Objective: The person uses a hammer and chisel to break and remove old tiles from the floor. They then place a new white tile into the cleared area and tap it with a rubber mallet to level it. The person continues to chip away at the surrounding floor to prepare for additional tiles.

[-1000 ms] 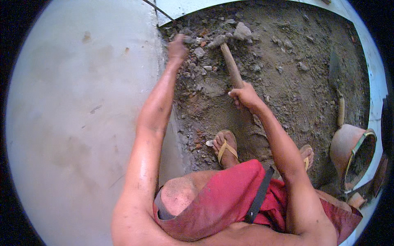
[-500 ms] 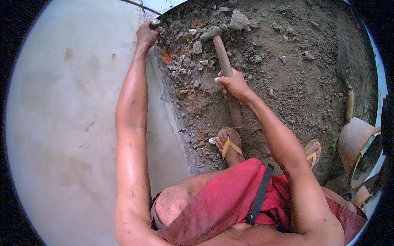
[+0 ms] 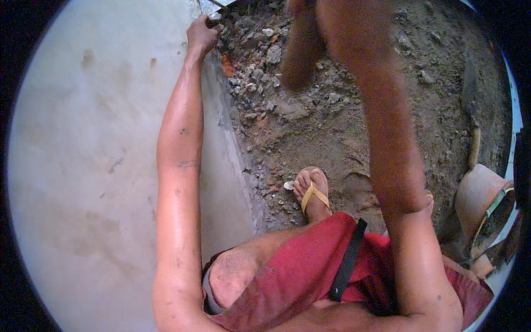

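Note:
My left hand [image 3: 202, 34] is closed in a fist at the far end of the pale smooth slab [image 3: 110, 138], beside the rubble. A small light-coloured end shows by its thumb, but what the fist grips is too hidden to name. Lifted high toward the camera, my right hand [image 3: 303, 5] is cut off by the upper edge and blurred. It grips a hammer, whose wooden handle [image 3: 302, 52] hangs down below the fingers. The hammer's head is out of view.
Loose stones and broken bits [image 3: 257, 77] line the slab's edge, with brown soil [image 3: 337, 133] beyond. My sandalled foot [image 3: 314, 191] stands on the soil. At right lie a wooden tool handle [image 3: 474, 146] and an orange-grey rounded container [image 3: 478, 191].
My right hand has swung the hammer up from the rubble toward the camera, taking its head out of view. My left fist stays at the slab's edge, slightly higher in the picture.

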Demonstrator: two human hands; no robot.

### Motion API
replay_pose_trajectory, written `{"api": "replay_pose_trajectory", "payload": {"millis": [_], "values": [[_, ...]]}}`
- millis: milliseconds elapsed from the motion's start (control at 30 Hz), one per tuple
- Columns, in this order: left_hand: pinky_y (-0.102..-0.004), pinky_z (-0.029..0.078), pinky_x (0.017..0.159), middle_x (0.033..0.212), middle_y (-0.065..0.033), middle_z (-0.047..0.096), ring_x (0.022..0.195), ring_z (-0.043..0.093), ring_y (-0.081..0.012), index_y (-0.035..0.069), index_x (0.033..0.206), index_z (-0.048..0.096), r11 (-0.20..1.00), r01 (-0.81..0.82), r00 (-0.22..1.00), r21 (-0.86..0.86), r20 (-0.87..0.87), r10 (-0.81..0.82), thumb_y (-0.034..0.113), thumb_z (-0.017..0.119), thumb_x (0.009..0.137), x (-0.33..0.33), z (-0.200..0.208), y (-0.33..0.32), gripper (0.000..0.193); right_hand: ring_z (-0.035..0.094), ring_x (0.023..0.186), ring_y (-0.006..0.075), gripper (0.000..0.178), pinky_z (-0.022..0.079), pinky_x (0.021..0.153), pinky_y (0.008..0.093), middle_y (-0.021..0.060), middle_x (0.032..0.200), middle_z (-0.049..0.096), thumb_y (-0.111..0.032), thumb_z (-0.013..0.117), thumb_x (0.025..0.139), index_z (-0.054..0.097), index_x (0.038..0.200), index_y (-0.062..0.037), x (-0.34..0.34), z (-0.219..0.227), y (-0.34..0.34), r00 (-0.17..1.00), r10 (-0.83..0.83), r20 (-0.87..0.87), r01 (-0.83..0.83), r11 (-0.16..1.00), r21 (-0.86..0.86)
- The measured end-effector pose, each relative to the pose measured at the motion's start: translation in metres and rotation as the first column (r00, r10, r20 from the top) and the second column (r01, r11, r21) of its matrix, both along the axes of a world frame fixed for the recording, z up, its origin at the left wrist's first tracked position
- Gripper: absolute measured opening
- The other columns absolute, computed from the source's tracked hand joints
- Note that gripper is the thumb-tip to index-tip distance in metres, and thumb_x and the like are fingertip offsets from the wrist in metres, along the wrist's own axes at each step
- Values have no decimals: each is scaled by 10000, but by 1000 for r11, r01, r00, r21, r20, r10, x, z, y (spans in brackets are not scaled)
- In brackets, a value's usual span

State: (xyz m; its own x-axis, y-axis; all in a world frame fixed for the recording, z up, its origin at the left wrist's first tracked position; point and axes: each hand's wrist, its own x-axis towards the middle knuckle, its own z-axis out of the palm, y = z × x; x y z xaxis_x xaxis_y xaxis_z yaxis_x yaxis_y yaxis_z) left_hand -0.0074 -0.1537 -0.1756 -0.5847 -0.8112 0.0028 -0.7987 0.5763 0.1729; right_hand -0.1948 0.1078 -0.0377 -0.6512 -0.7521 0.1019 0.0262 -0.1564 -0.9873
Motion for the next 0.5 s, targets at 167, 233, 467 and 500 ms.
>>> {"api": "replay_pose_trajectory", "payload": {"millis": [167,233,467,500], "values": [[-345,476,752,883,-113,668,828,640,-242,54,907,637,996,11,994,91,-112,-1,237,748,681,-23,-17,11,311,549,506,194,142,463,500,334,94,565,539,-156,603,705,563,691,-20,5,-12,-29,948,-193,-254,190,981,-35],[-359,481,746,878,-121,666,832,640,-261,55,915,635,998,22,988,59,-151,-13,235,738,683,-14,-11,10,312,566,517,206,159,473,516,346,106,564,554,-169,607,683,572,683,-14,46,-74,-49,974,-69,-215,99,986,132],[-392,479,758,892,-153,655,856,627,-317,73,934,639,996,-6,1000,-85,6,7,274,717,681,2,-29,3,332,640,726,326,411,496,654,396,227,757,631,-340,652,668,631,824,41,76,-114,-29,914,405,6,-375,842,387],[-388,481,762,895,-155,654,861,626,-315,74,934,642,995,-30,999,-97,-36,27,262,715,683,3,-20,7,322,548,462,180,202,461,458,329,83,544,549,-181,601,666,556,731,5,65,-81,-24,931,365,-19,-340,884,320]]}}
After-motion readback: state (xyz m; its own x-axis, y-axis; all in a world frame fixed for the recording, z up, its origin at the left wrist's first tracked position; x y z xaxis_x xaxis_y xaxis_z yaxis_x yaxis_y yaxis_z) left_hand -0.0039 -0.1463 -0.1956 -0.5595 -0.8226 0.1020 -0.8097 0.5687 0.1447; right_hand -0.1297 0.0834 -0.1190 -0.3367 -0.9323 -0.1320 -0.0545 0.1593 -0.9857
